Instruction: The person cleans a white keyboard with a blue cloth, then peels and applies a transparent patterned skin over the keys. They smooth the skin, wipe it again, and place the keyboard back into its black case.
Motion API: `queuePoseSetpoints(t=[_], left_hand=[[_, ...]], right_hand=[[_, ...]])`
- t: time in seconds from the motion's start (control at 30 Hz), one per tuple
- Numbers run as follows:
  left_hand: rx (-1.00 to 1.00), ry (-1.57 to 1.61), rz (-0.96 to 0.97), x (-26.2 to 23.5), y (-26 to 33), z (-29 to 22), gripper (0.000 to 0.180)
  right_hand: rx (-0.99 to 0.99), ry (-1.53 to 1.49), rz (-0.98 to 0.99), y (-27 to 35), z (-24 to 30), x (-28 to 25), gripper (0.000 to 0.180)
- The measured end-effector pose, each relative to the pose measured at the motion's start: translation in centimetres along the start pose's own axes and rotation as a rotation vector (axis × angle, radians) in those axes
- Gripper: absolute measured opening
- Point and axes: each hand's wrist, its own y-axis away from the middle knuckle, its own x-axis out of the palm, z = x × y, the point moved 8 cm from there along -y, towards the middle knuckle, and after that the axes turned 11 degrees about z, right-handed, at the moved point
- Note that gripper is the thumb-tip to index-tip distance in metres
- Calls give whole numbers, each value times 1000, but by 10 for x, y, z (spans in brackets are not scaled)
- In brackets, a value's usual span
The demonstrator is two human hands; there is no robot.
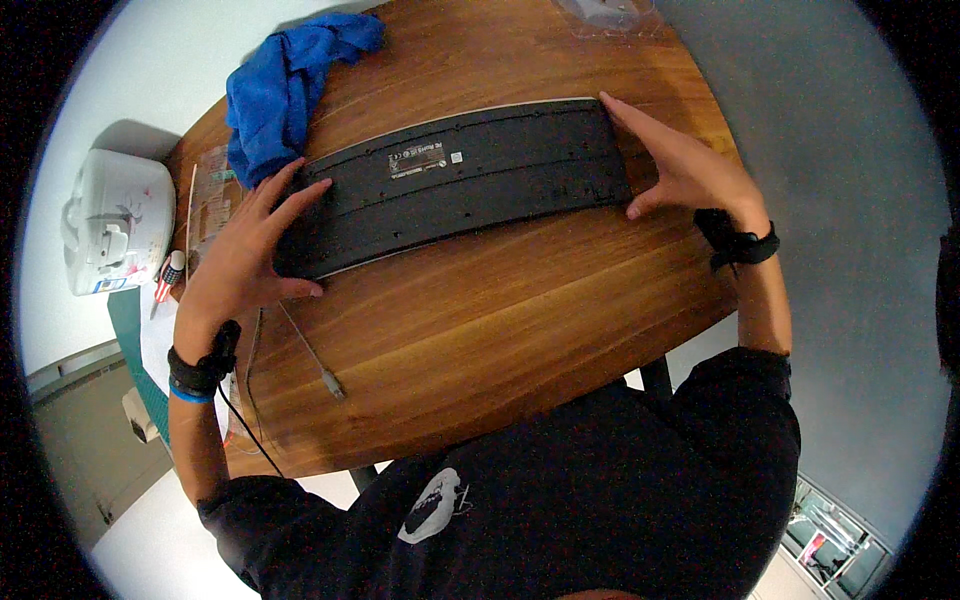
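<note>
A black keyboard [500, 180] lies face down on the wooden table [480, 330], its ribbed underside and label showing. My left hand [232, 258] grips its left end, with fingertips on the underside and the thumb at the near edge. At the other end, my right hand [690, 168] spans the short side between finger and thumb. Its fingertips meet the far right corner and its thumb the near one, while the palm stays off the end. A grey cable [312, 352] with a plug runs out from beneath my left hand.
A crumpled blue cloth [275, 95] lies beyond the keyboard's left end. On the left stand a white rice cooker [125, 220] and a red-and-black handled tool [170, 272]. Clear plastic packaging [610, 15] sits at the far edge. A grey wall [830, 250] borders the right.
</note>
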Motion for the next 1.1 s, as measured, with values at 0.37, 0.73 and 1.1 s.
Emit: queuePoseSetpoints(t=[0.37,0.73,1.1], left_hand=[[-21,5,-31,-3,3,-3,122],[-24,-33,17,9,5,12,120],[26,-132,0,16,5,10,114]], right_hand=[[-3,218,48,-25,20,-8,138],[83,340,103,-30,34,-14,135],[157,345,164,-38,49,-18,133]])
